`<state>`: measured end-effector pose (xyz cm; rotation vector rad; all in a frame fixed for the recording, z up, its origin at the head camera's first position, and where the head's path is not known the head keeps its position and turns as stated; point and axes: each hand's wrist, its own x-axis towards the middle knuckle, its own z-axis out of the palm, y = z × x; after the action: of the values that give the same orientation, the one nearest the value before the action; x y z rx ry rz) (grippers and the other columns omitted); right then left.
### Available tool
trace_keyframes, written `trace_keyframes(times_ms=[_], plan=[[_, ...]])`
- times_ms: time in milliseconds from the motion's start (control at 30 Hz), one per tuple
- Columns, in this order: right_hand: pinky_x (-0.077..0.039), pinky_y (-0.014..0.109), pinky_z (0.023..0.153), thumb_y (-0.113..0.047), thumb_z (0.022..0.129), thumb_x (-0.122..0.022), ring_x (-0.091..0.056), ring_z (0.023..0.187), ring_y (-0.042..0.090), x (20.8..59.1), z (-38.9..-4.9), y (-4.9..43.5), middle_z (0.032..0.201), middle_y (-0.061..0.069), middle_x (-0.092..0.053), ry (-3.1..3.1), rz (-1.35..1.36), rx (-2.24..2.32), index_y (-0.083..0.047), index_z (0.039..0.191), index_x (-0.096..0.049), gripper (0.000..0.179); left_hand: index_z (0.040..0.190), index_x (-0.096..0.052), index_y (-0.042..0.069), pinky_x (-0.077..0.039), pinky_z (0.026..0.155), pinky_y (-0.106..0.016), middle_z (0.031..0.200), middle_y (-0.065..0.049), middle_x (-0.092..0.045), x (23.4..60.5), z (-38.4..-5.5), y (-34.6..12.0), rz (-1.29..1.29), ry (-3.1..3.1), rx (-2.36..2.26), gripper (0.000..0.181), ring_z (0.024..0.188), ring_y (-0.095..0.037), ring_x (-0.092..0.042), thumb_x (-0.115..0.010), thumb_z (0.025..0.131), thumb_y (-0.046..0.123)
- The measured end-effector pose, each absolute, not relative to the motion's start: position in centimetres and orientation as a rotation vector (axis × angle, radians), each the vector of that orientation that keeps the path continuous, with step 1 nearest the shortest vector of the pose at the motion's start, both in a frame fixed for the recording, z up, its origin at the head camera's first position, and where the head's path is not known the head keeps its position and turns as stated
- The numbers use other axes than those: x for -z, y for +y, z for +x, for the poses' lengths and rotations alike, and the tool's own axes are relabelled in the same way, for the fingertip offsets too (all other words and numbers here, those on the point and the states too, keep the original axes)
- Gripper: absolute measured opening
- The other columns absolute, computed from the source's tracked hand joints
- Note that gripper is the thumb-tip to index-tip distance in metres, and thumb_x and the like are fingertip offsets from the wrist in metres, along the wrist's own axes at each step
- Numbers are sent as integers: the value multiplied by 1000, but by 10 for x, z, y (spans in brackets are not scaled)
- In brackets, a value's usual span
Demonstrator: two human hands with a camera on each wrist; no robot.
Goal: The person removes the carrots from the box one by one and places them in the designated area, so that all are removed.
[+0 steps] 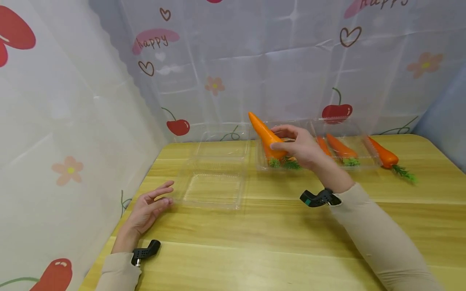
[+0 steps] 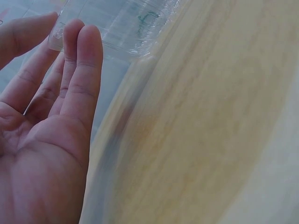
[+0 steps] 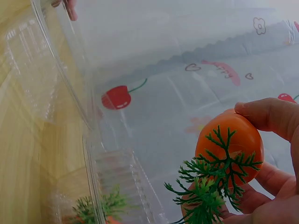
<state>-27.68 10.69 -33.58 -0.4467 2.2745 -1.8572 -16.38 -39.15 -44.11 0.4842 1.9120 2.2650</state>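
Note:
My right hand [image 1: 300, 146] grips an orange toy carrot [image 1: 260, 127] by its thick end, its tip pointing up and to the left. In the right wrist view, the carrot's blunt end and its green leaves [image 3: 205, 198] face the camera beside thumb and fingers. Below this hand a clear plastic box [image 1: 259, 162] holds more carrots, partly hidden by the held one. Over at the left, my left hand [image 1: 147, 210] has relaxed, extended fingers, with fingertips right at the edge of an open clear plastic box [image 1: 212, 204] that has nothing inside.
Another clear box [image 1: 370, 159] on the right contains carrots. One loose carrot [image 1: 384, 153] lies on the wooden table [image 1: 255, 250] to its right. A printed curtain [image 1: 255, 72] hangs right behind the boxes, and another patterned sheet [image 1: 73, 133] borders the table's left side.

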Motion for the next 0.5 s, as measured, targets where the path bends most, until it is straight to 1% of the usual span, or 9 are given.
trace_keyframes(times_ms=[167, 300, 333, 367, 500], plan=[[-61, 28, 78, -19, 96, -74, -63, 105, 20, 336, -276, 128, 137, 11, -55, 2299, -404, 1877, -9, 147, -51, 57, 140, -52, -16, -59, 95, -26, 161, -1, -45, 442, -163, -391, 468, 1928, -2262, 39, 104, -12, -71, -46, 101, -15], [-60, 26, 74, -24, 96, -75, -65, 100, 16, 337, -276, 145, 135, 9, -56, 2384, -356, 1833, -11, 147, -51, 58, 140, -51, -16, -59, 96, -26, 161, 0, -45, 443, -163, -392, 497, 1895, -2268, 40, 105, -12, -71, -45, 101, -16], [-59, 26, 71, -25, 96, -75, -65, 98, 15, 338, -276, 150, 135, 8, -57, 2408, -351, 1822, -11, 147, -52, 57, 141, -51, -16, -59, 96, -26, 161, 0, -44, 443, -163, -392, 503, 1886, -2269, 40, 106, -12, -71, -44, 101, -17], [-58, 26, 69, -25, 96, -75, -65, 97, 14, 338, -276, 154, 133, 6, -58, 2427, -348, 1820, -11, 147, -52, 57, 141, -50, -16, -59, 96, -26, 162, 0, -44, 443, -163, -392, 505, 1886, -2269, 40, 106, -12, -71, -44, 101, -17], [-59, 22, 73, -23, 96, -74, -63, 100, 10, 341, -278, 171, 122, -6, -60, 2444, -349, 1878, -10, 145, -53, 55, 141, -48, -18, -59, 96, -27, 162, -1, -44, 444, -164, -391, 486, 1912, -2263, 40, 106, -12, -70, -46, 101, -15]])
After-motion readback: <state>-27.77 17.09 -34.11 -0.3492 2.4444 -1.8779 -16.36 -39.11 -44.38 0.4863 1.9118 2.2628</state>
